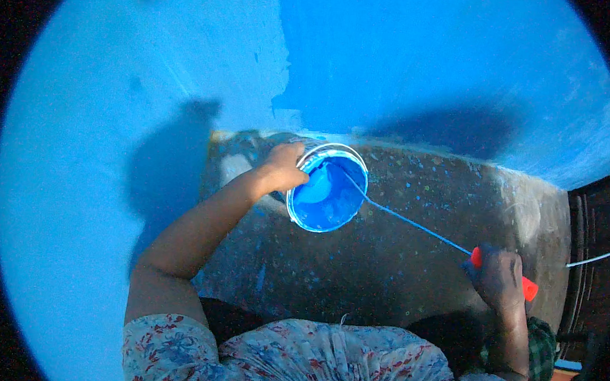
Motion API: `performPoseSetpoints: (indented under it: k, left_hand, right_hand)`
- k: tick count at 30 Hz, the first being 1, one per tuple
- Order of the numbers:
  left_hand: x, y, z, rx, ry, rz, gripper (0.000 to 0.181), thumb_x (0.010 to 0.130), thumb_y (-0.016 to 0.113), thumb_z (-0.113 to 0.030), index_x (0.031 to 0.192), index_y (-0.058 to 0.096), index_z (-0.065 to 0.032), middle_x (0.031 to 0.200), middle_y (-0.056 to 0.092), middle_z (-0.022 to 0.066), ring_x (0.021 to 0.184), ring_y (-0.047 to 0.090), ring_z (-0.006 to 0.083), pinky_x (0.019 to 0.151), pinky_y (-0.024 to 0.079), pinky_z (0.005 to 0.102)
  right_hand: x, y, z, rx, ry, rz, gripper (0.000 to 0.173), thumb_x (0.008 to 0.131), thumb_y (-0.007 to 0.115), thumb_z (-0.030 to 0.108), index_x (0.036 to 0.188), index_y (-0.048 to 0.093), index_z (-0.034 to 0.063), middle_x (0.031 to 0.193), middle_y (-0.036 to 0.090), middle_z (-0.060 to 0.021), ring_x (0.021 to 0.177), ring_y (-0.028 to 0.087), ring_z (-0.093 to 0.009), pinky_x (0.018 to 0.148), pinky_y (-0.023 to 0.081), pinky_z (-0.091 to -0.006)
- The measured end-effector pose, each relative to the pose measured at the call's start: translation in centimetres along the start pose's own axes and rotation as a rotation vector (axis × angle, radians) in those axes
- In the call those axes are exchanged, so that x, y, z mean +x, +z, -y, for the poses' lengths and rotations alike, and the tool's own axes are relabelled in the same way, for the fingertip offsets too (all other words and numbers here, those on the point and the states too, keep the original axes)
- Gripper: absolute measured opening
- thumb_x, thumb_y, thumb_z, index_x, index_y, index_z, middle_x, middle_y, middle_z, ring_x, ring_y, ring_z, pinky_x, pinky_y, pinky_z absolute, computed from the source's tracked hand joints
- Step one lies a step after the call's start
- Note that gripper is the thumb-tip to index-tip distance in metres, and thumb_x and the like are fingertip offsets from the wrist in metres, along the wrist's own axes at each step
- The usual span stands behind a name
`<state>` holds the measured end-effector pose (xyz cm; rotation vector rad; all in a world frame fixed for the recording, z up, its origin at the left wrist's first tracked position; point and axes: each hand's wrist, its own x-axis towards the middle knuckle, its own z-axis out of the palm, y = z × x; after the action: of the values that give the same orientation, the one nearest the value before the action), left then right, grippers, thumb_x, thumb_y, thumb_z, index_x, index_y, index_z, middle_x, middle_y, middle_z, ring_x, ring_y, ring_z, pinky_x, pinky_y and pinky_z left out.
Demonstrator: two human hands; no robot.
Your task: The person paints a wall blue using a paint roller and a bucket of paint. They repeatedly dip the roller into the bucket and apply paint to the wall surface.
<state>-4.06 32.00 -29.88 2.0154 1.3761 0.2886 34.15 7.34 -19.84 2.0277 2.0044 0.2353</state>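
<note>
My left hand [284, 169] grips the left rim of a small paint bucket [290, 210], with the thumb over the edge. Blue paint [330, 207] coats the inside of the bucket, and a brighter blue patch shows at its left. To the right, my right hand [500, 281] is closed around the red handle [530, 289] of a painting tool, probably a roller. Its thin, paint-covered blue rod [421, 226] runs left over the rim into the bucket. I cannot make out the tool's head inside. A pale wire bail [345, 147] arches along the bucket's far rim.
Ahead is a wall, lighter blue [214, 48] on the left and deeper blue [418, 57] on the right. Paint specks dot the grey concrete floor [408, 277]. A dark slatted area [588, 244] borders the floor at right. Green checked cloth [540, 349] shows beside my right forearm.
</note>
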Motion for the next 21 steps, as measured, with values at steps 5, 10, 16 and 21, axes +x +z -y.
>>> performPoseSetpoints:
  k: [5,10,16,21]
  left_hand:
    - [-1.2,-0.9,3.4,-0.217,-0.214,-0.034,0.031,0.067,0.069,-0.007,0.092,0.055,0.0055,0.085,0.063,0.0216,0.071,0.067,0.0319,0.054,0.058,0.0419]
    - [-3.3,-0.1,5.5,-0.375,-0.347,-0.146,0.026,0.073,0.068,-0.006,0.091,0.052,0.0045,0.082,0.059,0.0162,0.068,0.065,0.0305,0.053,0.059,0.0399]
    - [-3.2,1.6,8.3,-0.645,-0.319,-0.103,0.024,0.073,0.067,-0.003,0.090,0.051,0.0039,0.084,0.059,0.0173,0.069,0.067,0.0307,0.052,0.059,0.0393]
    - [-4.7,0.8,8.1,-0.704,-0.276,-0.108,0.023,0.073,0.067,0.000,0.089,0.049,0.0027,0.082,0.057,0.0161,0.070,0.066,0.0306,0.052,0.060,0.0405]
  right_hand:
    - [-0.5,-1.3,1.0,0.043,0.042,-0.137,0.023,0.072,0.072,0.021,0.082,0.060,0.0047,0.077,0.063,-0.0177,0.072,0.063,-0.035,0.064,0.048,-0.0438]
    - [-0.6,-0.4,1.4,-0.061,0.058,-0.392,0.023,0.072,0.070,0.015,0.090,0.059,0.0059,0.078,0.063,-0.0161,0.071,0.062,-0.035,0.064,0.047,-0.0444]
    - [-1.4,1.5,3.2,-0.205,0.003,-0.177,0.033,0.076,0.068,0.021,0.105,0.058,0.0092,0.079,0.064,-0.0150,0.075,0.063,-0.035,0.065,0.047,-0.0452]
    - [-0.1,-3.6,5.0,0.131,-0.051,0.073,0.048,0.071,0.072,0.028,0.115,0.057,0.0128,0.083,0.064,-0.0155,0.078,0.062,-0.037,0.066,0.047,-0.0457]
